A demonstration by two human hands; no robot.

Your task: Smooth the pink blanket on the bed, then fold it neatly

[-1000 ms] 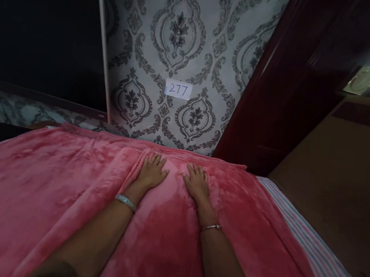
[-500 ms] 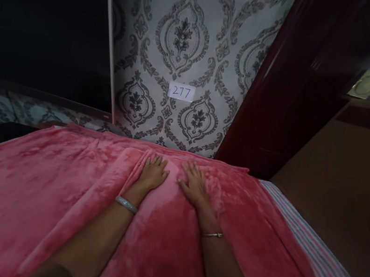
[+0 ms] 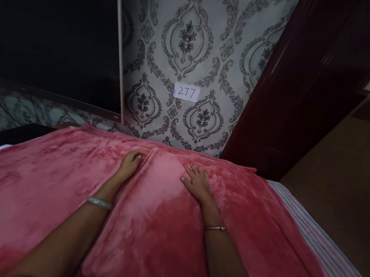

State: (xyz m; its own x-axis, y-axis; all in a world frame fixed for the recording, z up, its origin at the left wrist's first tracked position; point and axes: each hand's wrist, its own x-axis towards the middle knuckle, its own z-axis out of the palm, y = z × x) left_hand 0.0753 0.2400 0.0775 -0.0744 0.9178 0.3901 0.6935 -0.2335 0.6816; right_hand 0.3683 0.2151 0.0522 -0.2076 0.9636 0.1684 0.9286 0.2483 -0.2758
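Leftward has slid the left hand (image 3: 130,163) along the pink blanket (image 3: 39,180), right hand (image 3: 198,183) flat.

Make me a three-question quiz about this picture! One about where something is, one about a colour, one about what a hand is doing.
1. Where is the 277 label?
A. on the patterned wall
B. on the blanket
C. on a wrist

2. What colour is the blanket?
A. green
B. pink-red
C. white

3. How does the right hand lie?
A. flat, fingers spread
B. in a fist
C. raised in the air

Answers: 1 A, it sits among the wall ornaments; 2 B, its plush is pink-red throughout; 3 A, the palm rests on the blanket.
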